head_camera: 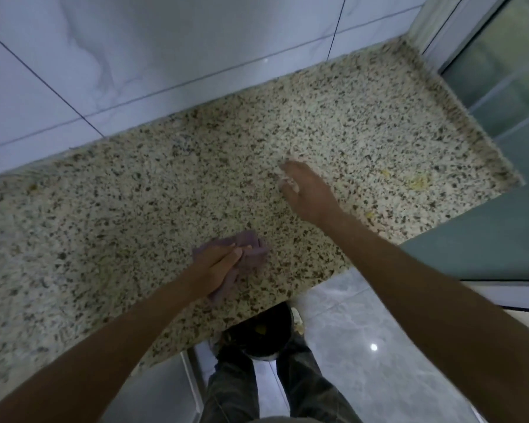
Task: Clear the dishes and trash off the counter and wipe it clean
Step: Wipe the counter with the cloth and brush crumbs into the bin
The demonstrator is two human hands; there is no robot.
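Observation:
A speckled granite counter [135, 193] fills the middle of the view. My left hand [217, 267] grips a crumpled purple cloth [251, 254] that lies on the counter near its front edge. My right hand [306, 190] reaches further back, its fingers curled around a small pale scrap [289, 184] that looks like crumpled paper or tissue. Yellowish bits of food [417, 182] lie on the counter to the right of that hand, close to the right edge.
A dark bin [263, 334] with some yellow waste stands on the floor under the counter's front edge, between my feet. White tiled wall [165, 50] runs behind the counter. A glass door [501, 71] is at the right.

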